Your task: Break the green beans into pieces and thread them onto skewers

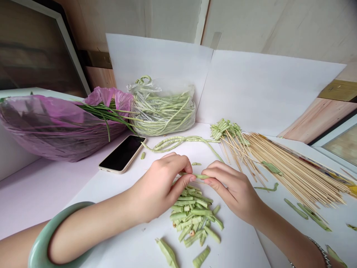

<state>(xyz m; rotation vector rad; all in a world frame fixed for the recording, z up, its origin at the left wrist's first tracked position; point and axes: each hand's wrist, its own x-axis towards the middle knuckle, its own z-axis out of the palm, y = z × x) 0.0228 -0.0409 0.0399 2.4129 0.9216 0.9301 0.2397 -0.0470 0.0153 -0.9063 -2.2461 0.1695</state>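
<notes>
1. The bean piece (199, 176) is held between the two hands, just above the pile of cut beans (192, 212); long beans (192, 138) lie beyond the grip, on the far side.
2. The left hand (160, 186) pinches one end between thumb and curled fingers; the right hand (237, 186) pinches the other end, thumb against fingertips. Neither is clenched hard, as far as can be judged.
3. The piece should be light and fairly firm, with a little bend – likely to snap or split if twisted sharply. Its skin may be slightly slick. Best held close to each end, with soft fingertip pressure and the middle left free.
4. A thin pale line shows just under the piece; whether it is a stick, I cannot tell.
5. The forearms come in from the near left and near right, angled inward so the fingertips almost meet. Both hands are turned knuckles up – the left one covers part of its end of the piece.
</notes>
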